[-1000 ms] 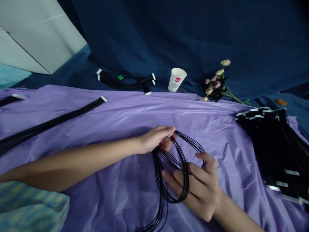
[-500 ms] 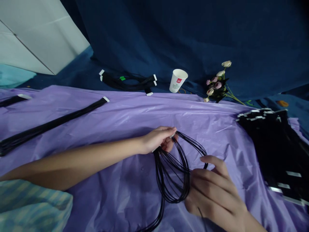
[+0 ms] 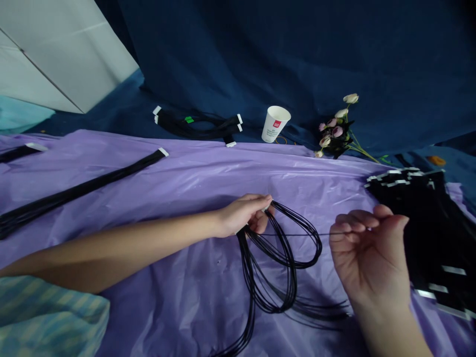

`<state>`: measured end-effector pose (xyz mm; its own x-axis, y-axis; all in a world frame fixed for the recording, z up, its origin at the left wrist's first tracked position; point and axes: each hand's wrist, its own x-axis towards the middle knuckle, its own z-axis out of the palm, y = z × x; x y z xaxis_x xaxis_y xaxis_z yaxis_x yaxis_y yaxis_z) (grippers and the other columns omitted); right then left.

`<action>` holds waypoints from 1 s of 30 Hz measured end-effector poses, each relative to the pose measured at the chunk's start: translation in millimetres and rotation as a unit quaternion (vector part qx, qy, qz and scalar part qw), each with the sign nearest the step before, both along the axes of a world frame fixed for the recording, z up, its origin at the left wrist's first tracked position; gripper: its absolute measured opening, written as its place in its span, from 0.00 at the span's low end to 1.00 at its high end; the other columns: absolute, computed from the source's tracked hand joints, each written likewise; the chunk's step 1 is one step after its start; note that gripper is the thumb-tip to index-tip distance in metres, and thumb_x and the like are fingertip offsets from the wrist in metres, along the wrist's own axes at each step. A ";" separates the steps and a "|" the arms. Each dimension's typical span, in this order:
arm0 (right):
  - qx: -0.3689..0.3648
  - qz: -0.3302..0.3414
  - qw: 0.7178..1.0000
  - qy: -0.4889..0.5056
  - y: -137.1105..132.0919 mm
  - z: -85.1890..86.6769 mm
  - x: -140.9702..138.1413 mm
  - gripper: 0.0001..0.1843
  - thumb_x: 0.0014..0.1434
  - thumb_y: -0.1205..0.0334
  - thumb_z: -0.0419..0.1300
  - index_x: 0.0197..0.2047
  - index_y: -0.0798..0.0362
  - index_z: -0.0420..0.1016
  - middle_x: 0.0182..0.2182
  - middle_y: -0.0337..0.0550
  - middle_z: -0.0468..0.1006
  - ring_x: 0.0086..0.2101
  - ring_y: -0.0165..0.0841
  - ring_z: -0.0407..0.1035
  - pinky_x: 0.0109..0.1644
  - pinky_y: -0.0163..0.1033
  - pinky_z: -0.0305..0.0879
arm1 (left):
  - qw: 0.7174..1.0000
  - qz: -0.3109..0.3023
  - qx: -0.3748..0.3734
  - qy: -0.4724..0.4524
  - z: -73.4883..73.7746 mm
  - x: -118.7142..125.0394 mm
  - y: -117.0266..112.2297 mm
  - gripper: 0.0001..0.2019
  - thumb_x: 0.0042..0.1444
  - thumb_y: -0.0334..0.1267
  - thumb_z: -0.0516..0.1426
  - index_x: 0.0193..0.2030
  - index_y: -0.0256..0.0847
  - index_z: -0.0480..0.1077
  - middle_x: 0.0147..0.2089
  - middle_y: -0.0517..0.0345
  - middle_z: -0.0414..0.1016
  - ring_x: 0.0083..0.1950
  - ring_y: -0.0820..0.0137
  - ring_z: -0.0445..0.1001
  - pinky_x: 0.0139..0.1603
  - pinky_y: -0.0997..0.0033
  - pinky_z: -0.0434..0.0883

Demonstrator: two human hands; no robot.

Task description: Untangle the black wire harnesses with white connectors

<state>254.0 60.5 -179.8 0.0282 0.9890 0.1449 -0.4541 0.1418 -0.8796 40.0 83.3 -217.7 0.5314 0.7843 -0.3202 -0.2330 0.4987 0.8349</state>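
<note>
Purple plastic sheeting (image 3: 208,173) covers most of our table, glossy and wrinkled, with dark blue cloth (image 3: 297,54) draped behind it. On the right edge lies a big stack of black cable bundles (image 3: 427,223) with white tags; a long straight bundle (image 3: 82,188) stretches across the left, and another bundle (image 3: 197,125) sits on the blue cloth at the back near a paper cup (image 3: 274,124) and a small bunch of flowers (image 3: 334,131).

Near the middle, just in front of us, lies the looped bundle of thin black wires (image 3: 275,267), its ends gathered under our left hand (image 3: 243,213). That hand's fingers are closed, pinching the gathered end of the bundle against the sheet. Our right hand (image 3: 368,253) is raised, palm toward us, fingers curled shut on a single strand (image 3: 297,234) drawn taut sideways out of the loops.

We judge the main risk to be tangling: the strand crosses the other loops, so a sideways pull could drag neighbouring wires along or tighten a knot. If the left pinch slackens, the whole bundle could slide on the slick plastic and fan out. A hard tug might also kink the thin strand or slip it from the fingertips, and the raised right wrist is close to the stack of bundles, which a sweep could disturb.
</note>
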 end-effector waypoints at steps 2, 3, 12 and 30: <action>-0.013 0.024 1.000 -0.008 -1.6 3.8 1.0 0.07 0.55 0.51 0.66 0.37 0.42 0.81 0.19 0.31 0.61 0.18 0.21 0.57 0.21 0.25 0.63 | 1.000 0.000 0.000 -0.001 -0.1 0.2 0.0 0.17 0.66 0.45 0.45 0.33 0.36 0.65 0.15 0.60 0.66 0.15 0.77 0.60 0.19 0.80 0.58; -0.011 0.030 0.999 -0.034 -4.4 5.2 -0.1 0.07 0.55 0.53 0.67 0.37 0.42 0.81 0.18 0.30 0.62 0.17 0.21 0.56 0.18 0.25 0.59 | 1.000 0.001 -0.001 0.001 0.3 0.3 -0.1 0.17 0.66 0.45 0.46 0.33 0.36 0.65 0.15 0.60 0.66 0.15 0.77 0.60 0.19 0.80 0.58; 0.260 -0.103 0.776 -0.565 -24.0 1.8 -18.0 0.05 0.52 0.73 0.66 0.30 0.55 0.77 0.19 0.34 0.71 0.20 0.21 0.63 0.24 0.29 0.59 | 1.000 0.006 0.002 0.004 -0.6 0.7 -0.1 0.17 0.66 0.45 0.45 0.33 0.37 0.65 0.15 0.60 0.65 0.16 0.77 0.61 0.19 0.80 0.56; 0.294 -0.100 0.745 -0.590 -20.7 -5.3 -23.2 0.04 0.55 0.73 0.64 0.30 0.57 0.75 0.19 0.35 0.69 0.21 0.20 0.63 0.26 0.27 0.59 | 1.000 0.002 0.024 0.017 -0.5 0.4 -0.8 0.17 0.66 0.45 0.45 0.32 0.37 0.65 0.15 0.60 0.65 0.16 0.77 0.61 0.19 0.79 0.56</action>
<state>230.7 39.8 -185.1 -0.3231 0.7375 0.5930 0.6684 0.6215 -0.4087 40.4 82.4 -218.2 0.5186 0.8011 -0.2990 -0.2064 0.4566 0.8654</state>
